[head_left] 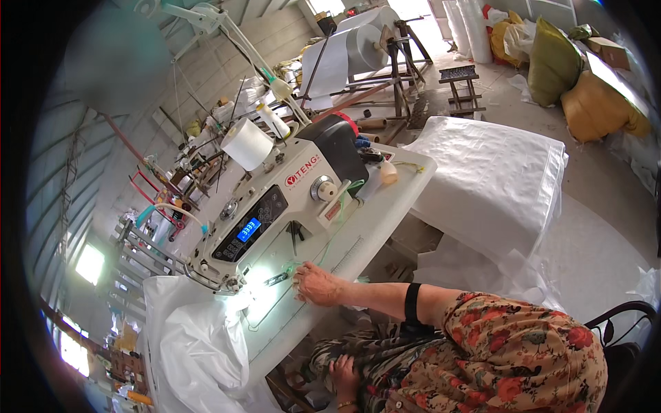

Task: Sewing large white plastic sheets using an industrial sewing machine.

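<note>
My right hand (pixel 318 283) is over the white sewing machine bed (pixel 323 275), its fingers curled together. What they hold, if anything, is too small to make out. Close to the fingertips lies a slim metallic piece (pixel 277 279), beside the bright lamp light at the needle area. The sewing machine (pixel 275 199) has a lit blue display and a handwheel side toward the upper right. My left hand (pixel 344 375) rests low on my lap, fingers apart and holding nothing. White sheet fabric (pixel 200 344) hangs in folds off the left end of the bed.
A white thread cone (pixel 246 144) stands on the machine. Stacked white sheets (pixel 489 179) lie right of the table. Farther back are a large white roll (pixel 365 49) on a frame, a small metal stool (pixel 461 89) and stuffed sacks (pixel 551 62). A black chair (pixel 623 316) is at right.
</note>
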The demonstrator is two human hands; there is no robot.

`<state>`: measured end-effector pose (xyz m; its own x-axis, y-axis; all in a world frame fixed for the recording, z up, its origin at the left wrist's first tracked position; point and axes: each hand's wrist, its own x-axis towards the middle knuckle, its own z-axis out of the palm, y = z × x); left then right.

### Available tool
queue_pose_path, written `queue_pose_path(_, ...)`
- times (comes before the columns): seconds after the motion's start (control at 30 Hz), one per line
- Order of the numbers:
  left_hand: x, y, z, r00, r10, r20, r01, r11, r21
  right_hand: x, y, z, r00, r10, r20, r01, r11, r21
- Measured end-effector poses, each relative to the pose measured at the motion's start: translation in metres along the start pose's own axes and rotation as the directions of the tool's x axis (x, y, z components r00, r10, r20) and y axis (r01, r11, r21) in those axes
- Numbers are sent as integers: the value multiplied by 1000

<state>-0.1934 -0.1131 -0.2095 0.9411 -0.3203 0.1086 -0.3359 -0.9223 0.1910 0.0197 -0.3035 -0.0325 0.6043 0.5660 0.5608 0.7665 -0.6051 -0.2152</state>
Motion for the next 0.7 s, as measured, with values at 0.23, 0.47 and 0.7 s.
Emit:
queue_pose_path(0.23,1,0,-2,1000,23,-14,-23,1000,-6,0,-1,-1,1000,-17,-26,17,1000,-24)
queue_pose_path(0.47,1,3,-2,1000,-20,-1,20,1000,-4,-2,-2,-7,999,-25,-43,21,996,-81)
queue_pose_path(0.7,0,0,-1,1000,-22,1,22,999,-29,-1,0,-3,996,-42,-74,36,996,-80)
